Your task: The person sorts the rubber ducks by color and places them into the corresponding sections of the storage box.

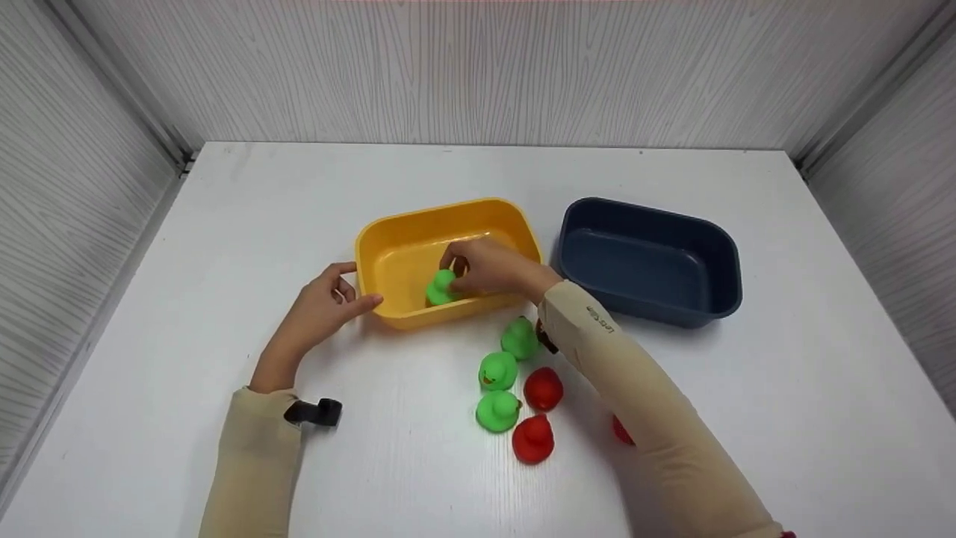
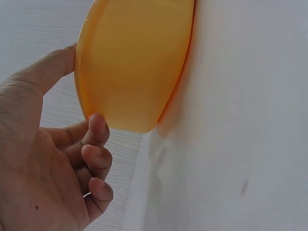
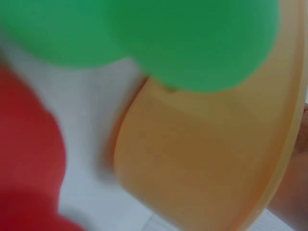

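- At the left of the white table (image 1: 149, 359), I see a person's left hand (image 1: 321, 305) holding the end of a yellow tub (image 1: 403, 270), thumb over the rim, index finger against the outside, other fingers curled.
- Inside the tub, near its front wall, is a green duck (image 1: 442, 290); I cannot tell whether it touches the floor.
- Just right of it, the right hand (image 1: 491, 266) pinches the duck between thumb and fingers.
- In front, three loose green ducks (image 1: 498, 371) line up beside red ducks (image 1: 544, 390), some partly hidden by the right sleeve (image 1: 635, 388).
- Farthest right stands a navy tub (image 1: 635, 270).
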The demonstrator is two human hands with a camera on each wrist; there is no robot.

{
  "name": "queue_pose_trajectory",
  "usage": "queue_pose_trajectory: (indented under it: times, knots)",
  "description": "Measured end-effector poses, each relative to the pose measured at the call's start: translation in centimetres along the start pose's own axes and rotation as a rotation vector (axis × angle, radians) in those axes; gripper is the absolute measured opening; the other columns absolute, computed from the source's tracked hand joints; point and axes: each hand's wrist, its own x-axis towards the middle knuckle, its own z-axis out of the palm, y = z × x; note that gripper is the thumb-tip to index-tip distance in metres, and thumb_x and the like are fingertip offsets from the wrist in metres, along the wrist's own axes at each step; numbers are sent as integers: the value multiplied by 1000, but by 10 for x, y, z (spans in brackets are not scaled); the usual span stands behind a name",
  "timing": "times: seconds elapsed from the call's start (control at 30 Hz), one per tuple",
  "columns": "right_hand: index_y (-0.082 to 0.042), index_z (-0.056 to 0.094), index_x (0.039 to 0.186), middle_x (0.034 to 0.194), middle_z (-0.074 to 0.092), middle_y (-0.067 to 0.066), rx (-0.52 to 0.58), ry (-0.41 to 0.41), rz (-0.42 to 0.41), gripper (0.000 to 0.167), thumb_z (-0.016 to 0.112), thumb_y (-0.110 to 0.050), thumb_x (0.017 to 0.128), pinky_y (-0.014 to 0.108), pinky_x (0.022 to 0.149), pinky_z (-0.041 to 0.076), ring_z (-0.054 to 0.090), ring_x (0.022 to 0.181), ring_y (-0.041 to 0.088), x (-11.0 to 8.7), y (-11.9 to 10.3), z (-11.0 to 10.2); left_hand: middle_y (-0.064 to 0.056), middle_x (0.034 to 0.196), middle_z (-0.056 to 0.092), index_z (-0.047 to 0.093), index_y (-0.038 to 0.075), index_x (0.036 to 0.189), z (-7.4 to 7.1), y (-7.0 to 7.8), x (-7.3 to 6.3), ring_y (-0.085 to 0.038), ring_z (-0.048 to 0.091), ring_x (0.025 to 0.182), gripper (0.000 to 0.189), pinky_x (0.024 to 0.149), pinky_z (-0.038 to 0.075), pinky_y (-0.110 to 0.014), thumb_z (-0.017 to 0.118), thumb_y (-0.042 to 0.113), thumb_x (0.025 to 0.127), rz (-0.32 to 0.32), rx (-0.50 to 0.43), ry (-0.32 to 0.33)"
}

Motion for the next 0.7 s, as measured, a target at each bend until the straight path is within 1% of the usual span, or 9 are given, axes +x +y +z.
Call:
queue_pose_trajectory:
  times: [0.13,0.4,0.7]
  knots:
    - [-11,63,116,107,65,8,-16,-27,7,29,67,-18,88,33,90,49,57,97,21,0,1,1,-7,91,50,38,6,144,0,1,0,-19,46,73,79,63,39,-25,68,50,85,-1,-3,2]
    - [-16,63,114,103,66,6,51,-67,26,26,67,-17,88,30,88,49,57,93,19,3,6,1,-6,91,50,39,8,144,1,-1,1,-18,47,73,78,63,41,-26,68,50,85,-14,-20,-3]
    - [-20,63,115,103,64,3,63,-106,49,25,66,-21,90,30,90,49,56,94,19,8,5,3,-6,92,50,39,8,143,1,-1,2,-18,47,74,79,64,41,-26,68,50,85,-25,-26,-9]
